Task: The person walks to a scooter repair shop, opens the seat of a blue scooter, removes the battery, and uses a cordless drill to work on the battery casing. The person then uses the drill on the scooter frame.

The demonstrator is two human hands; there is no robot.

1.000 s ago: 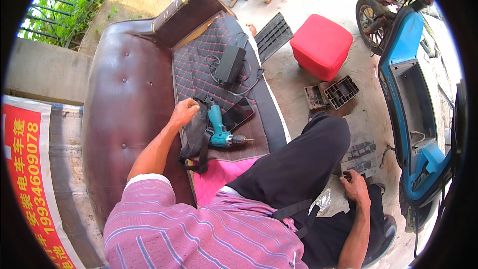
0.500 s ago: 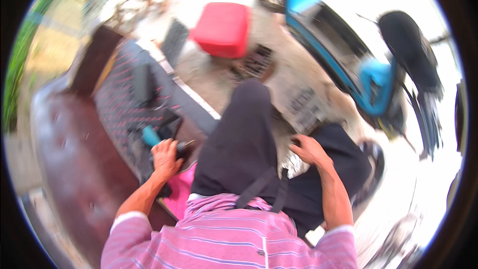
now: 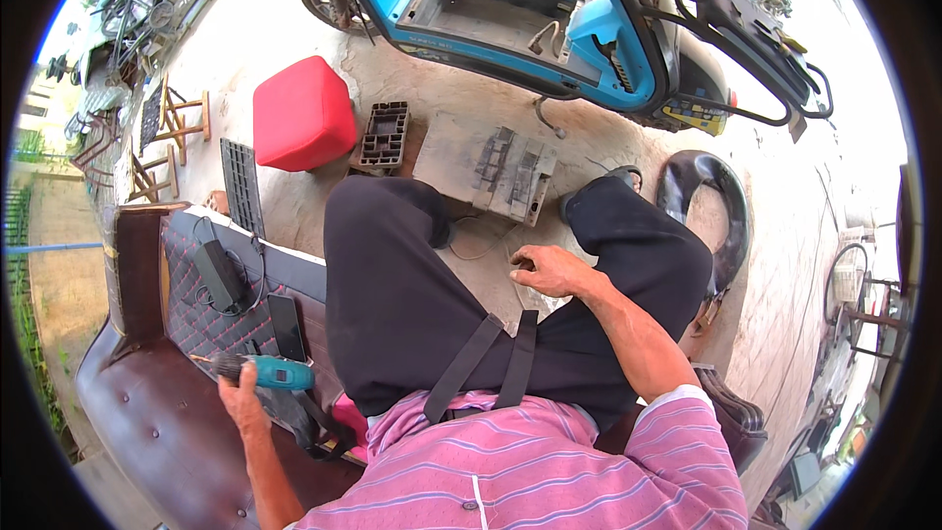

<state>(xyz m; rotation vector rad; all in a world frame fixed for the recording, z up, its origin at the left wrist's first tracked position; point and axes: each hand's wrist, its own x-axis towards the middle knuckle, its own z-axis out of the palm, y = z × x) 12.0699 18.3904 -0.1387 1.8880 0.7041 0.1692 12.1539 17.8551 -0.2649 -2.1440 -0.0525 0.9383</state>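
Note:
My left hand point(image 3: 245, 404) is closed around the dark chuck end of a teal cordless drill point(image 3: 283, 374), over the brown sofa seat on my left. A thin bit point(image 3: 201, 359) sticks out of the chuck to the left. Between my knees, my right hand point(image 3: 554, 271) hangs with loosely bent fingers slightly apart and nothing visible in them. Beyond it on the floor lies a dusty grey case point(image 3: 451, 159) with a dark battery-like block point(image 3: 512, 175) on it. Beside the drill, a black phone point(image 3: 287, 327) and a black charger point(image 3: 220, 275) with a cord rest on the sofa.
A red cube stool point(image 3: 304, 115) and a black partitioned crate point(image 3: 383, 136) stand ahead. Past them is a blue electric scooter point(image 3: 471, 49) with an uncovered footwell. A black tyre point(image 3: 728, 191) lies at the right. The brown sofa point(image 3: 147, 412) curves along my left.
The view has swung right, and the stool and scooter now sit farther left. My left hand has lifted the drill, now pointing left. My right hand stays between my knees.

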